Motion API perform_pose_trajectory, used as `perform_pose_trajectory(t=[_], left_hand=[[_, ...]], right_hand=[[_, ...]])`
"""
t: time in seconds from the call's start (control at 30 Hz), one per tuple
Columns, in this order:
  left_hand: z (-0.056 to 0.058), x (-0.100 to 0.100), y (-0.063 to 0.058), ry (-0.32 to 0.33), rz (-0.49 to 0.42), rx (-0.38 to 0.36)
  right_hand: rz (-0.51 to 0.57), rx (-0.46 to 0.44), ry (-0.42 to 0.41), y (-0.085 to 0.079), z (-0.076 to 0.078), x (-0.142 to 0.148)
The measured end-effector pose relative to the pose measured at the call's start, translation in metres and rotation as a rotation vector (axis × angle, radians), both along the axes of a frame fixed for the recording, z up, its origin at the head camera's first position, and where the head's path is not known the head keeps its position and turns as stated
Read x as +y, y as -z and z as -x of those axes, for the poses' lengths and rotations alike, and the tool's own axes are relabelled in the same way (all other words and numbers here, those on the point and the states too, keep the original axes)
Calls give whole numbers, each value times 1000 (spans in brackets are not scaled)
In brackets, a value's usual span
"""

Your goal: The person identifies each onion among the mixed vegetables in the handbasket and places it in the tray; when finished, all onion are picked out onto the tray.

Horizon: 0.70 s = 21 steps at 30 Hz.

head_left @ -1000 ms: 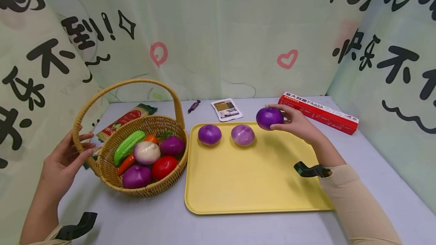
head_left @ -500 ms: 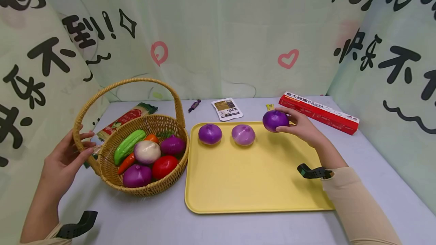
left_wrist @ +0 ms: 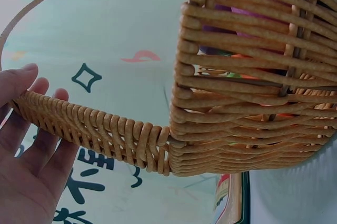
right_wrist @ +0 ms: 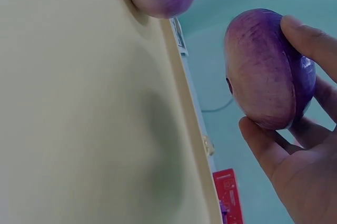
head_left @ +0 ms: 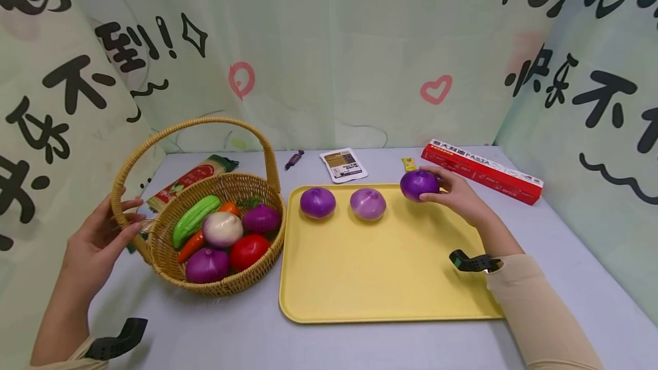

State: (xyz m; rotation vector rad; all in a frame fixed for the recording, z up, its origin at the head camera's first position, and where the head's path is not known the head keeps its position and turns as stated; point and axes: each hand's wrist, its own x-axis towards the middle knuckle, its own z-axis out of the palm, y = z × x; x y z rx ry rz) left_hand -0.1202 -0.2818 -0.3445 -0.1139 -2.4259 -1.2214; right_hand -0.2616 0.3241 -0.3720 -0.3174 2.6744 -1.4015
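The left hand (head_left: 97,238) curls loosely round the stiff-looking handle (head_left: 216,120) of the basket (head_left: 231,285). Two onions (head_left: 317,202) sit on the tray (head_left: 375,278). To their right, the right hand (head_left: 459,196), fingers half spread, pinches a third onion (head_left: 416,186) above the tray. It looks light, hard and slippery; its fat sides seem best to grip.

A purple-wrapped sweet (head_left: 295,160), a white pouch (head_left: 343,165) and a red pasta box (head_left: 482,172) lie near the curtain (head_left: 329,73).
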Motion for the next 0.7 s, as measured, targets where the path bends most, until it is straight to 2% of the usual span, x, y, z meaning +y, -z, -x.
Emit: perform_pose_trajectory(t=[0.27,0.7], left_hand=[[0,0,1,-2,7,-25],[0,-1,1,-5,12,-16]], right_hand=[[-10,-27,-2,6,-1,3],[20,-52,-15,17,-1,6]])
